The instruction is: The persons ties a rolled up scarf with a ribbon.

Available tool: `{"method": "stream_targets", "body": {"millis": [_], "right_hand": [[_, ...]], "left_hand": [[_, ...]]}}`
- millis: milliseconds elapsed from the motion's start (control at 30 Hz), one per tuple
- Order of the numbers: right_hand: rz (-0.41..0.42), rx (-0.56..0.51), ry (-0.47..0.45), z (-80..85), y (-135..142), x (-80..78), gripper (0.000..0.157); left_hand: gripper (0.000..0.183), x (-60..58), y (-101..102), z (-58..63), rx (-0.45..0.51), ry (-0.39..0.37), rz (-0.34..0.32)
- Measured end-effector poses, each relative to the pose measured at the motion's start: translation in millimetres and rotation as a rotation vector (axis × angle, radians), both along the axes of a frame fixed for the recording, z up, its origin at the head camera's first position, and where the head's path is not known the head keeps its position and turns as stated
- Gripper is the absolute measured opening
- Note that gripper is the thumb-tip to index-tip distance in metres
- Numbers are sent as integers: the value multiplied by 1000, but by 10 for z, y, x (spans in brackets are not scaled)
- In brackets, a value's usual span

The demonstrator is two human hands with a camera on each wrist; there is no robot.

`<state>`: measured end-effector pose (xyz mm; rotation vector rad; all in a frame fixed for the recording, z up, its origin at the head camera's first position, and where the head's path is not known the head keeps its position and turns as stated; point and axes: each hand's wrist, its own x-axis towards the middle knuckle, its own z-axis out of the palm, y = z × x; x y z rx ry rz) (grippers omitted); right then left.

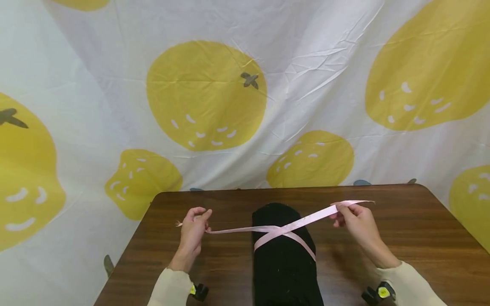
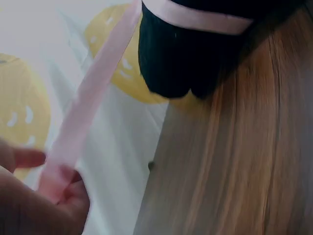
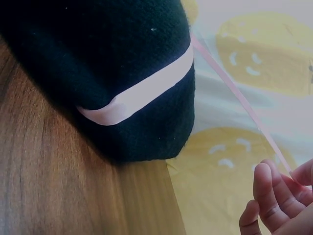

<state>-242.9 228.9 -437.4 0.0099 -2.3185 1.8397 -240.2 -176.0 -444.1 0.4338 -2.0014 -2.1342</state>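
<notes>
A pink satin ribbon (image 1: 311, 218) passes round a black, fabric-covered rounded form (image 1: 285, 272), and its two ends cross on top. My left hand (image 1: 192, 231) holds one end out to the left, the frayed tip poking past the fingers. Out to the right, my right hand (image 1: 357, 221) pinches the other end between thumb and fingers, with a short tail beyond. Both lengths look stretched from the crossing. In the left wrist view the ribbon (image 2: 93, 98) runs down into the left hand (image 2: 58, 196). The right wrist view shows the ribbon band (image 3: 146, 90) lying against the dark fabric.
The black form rests on a brown wood-grain table (image 1: 226, 263) with rounded far corners. Behind the table hangs a white cloth (image 1: 314, 97) printed with yellow fruit. A small black device with a yellow label (image 1: 383, 292) sits at the right wrist, and another (image 1: 199, 292) at the left.
</notes>
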Motion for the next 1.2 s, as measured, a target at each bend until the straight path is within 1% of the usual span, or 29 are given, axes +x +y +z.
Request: {"method": "stream_targets", "body": {"millis": [67, 233, 333, 433, 500, 567, 600, 667, 767, 1033, 1200], "right_hand": [[0, 1, -4, -11, 14, 0, 38], [-2, 8, -27, -36, 46, 0, 38], [6, 5, -49, -46, 63, 4, 37], [17, -3, -61, -58, 76, 9, 37], [20, 2, -65, -62, 83, 12, 37], [17, 15, -67, -65, 92, 13, 37], [16, 26, -69, -69, 97, 13, 38], [13, 40, -78, -69, 105, 16, 38], [10, 60, -94, -76, 117, 19, 39], [-5, 32, -123, -99, 147, 12, 37], [3, 47, -135, -134, 207, 1, 39]], "left_hand": [[19, 6, -34, -35, -62, -46, -69], [21, 44, -141, -96, -217, -145, -282], [29, 75, -216, -95, -298, -200, -453], [38, 112, -283, -80, -380, -252, -646], [39, 138, -316, -74, -429, -275, -765], [33, 162, -346, -79, -478, -276, -850], [29, 171, -358, -83, -497, -272, -879], [23, 186, -383, -90, -523, -251, -916], [18, 195, -432, -97, -527, -227, -936], [29, 215, -599, -75, -448, -251, -958], [30, 232, -719, -49, -445, -243, -1007]]}}
